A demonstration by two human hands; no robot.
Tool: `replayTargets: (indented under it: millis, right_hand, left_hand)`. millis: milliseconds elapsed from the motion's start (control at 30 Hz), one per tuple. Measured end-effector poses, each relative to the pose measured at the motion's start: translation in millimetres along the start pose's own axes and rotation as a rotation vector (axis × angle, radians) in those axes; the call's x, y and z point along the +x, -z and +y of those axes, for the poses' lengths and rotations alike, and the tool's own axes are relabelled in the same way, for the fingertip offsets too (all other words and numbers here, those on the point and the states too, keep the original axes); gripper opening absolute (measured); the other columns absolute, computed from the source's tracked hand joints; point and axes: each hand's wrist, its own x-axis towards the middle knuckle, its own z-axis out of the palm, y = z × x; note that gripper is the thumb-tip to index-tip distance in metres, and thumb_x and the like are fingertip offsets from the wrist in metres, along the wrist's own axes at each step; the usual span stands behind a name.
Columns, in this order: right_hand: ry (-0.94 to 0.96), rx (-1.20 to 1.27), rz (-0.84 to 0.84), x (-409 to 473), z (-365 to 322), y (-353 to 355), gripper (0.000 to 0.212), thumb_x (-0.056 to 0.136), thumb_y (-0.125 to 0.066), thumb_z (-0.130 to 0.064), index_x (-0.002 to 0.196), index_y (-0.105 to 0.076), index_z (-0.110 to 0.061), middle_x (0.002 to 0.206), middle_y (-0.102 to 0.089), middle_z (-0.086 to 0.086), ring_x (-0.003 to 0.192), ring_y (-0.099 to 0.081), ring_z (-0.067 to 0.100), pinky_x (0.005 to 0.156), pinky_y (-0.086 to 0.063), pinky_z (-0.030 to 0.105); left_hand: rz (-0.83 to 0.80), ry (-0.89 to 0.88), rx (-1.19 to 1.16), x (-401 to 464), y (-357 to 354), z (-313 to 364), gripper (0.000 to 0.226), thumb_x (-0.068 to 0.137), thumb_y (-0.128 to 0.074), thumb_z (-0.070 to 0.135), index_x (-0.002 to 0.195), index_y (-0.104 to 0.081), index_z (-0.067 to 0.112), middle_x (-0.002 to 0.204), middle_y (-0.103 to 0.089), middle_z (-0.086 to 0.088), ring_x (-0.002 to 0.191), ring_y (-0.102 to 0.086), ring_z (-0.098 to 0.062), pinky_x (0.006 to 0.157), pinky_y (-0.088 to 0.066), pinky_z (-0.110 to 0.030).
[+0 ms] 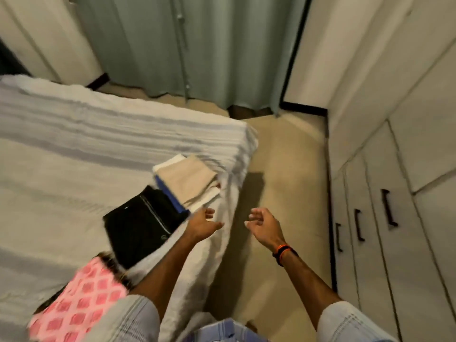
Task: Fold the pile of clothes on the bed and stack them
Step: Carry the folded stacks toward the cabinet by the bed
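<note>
Hands: left hand (203,224) and right hand (262,224), fingers loose, holding nothing, beside bed (74,149) edge.
Stack (187,183): folded, near bed corner, long axis along the edge.
Black garment (140,223): touching stack.
Pink cloth (79,297): nearest person.

Left hand (203,224) and right hand (262,224) reach forward, fingers relaxed (both holding nothing).
</note>
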Motion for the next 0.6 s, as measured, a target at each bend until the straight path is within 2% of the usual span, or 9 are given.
replayTargets:
  millis: [133, 267, 433, 533, 600]
  right_hand:
    - [-0.074, 0.022, 0.194, 0, 26, 78, 0.034, 0.084, -0.069, -0.01, 0.116, -0.06, -0.011, 0.105, -0.066, 0.001, 0.085, -0.062, 0.012, 0.074, -0.045, 0.014]
    - [-0.15, 0.066, 0.347, 2, 58, 148, 0.037, 0.083, -0.072, -0.01, 0.118, -0.059, -0.01, 0.111, -0.066, 0.004, 0.088, -0.062, 0.011, 0.082, -0.049, 0.02]
    - [-0.253, 0.134, 0.526, 8, 86, 208, 0.04, 0.085, -0.071, -0.011, 0.123, -0.058, -0.009, 0.11, -0.065, 0.002, 0.095, -0.064, 0.014, 0.084, -0.048, 0.018]
    - [-0.316, 0.153, 0.626, 14, 98, 236, 0.041, 0.085, -0.072, -0.011, 0.123, -0.058, -0.009, 0.11, -0.065, 0.002, 0.09, -0.062, 0.01, 0.077, -0.046, 0.011]
    - [-0.378, 0.187, 0.742, 26, 104, 254, 0.041, 0.084, -0.072, -0.01, 0.122, -0.058, -0.008, 0.109, -0.065, 0.002, 0.09, -0.062, 0.012, 0.078, -0.047, 0.013]
  left_hand:
    - [-0.152, -0.161, 0.142, 18, -62, 66, 0.062, 0.078, -0.082, 0.026, 0.13, -0.054, 0.007, 0.128, -0.06, -0.01, 0.113, -0.061, -0.024, 0.095, -0.052, -0.036]
    - [-0.33, -0.33, 0.336, 33, -125, 129, 0.059, 0.081, -0.079, 0.03, 0.131, -0.054, 0.009, 0.127, -0.06, -0.006, 0.115, -0.06, -0.02, 0.09, -0.048, -0.023]
    - [-0.482, -0.442, 0.442, 70, -193, 183, 0.055, 0.081, -0.078, 0.031, 0.128, -0.056, 0.013, 0.128, -0.06, -0.005, 0.109, -0.061, -0.02, 0.09, -0.054, -0.036]
    - [-0.573, -0.52, 0.512, 94, -230, 213, 0.055, 0.081, -0.078, 0.031, 0.128, -0.056, 0.014, 0.129, -0.06, -0.006, 0.104, -0.062, -0.018, 0.085, -0.053, -0.028]
    - [-0.671, -0.577, 0.597, 115, -260, 241, 0.055, 0.083, -0.077, 0.032, 0.13, -0.055, 0.013, 0.129, -0.06, -0.005, 0.105, -0.062, -0.018, 0.082, -0.05, -0.024]
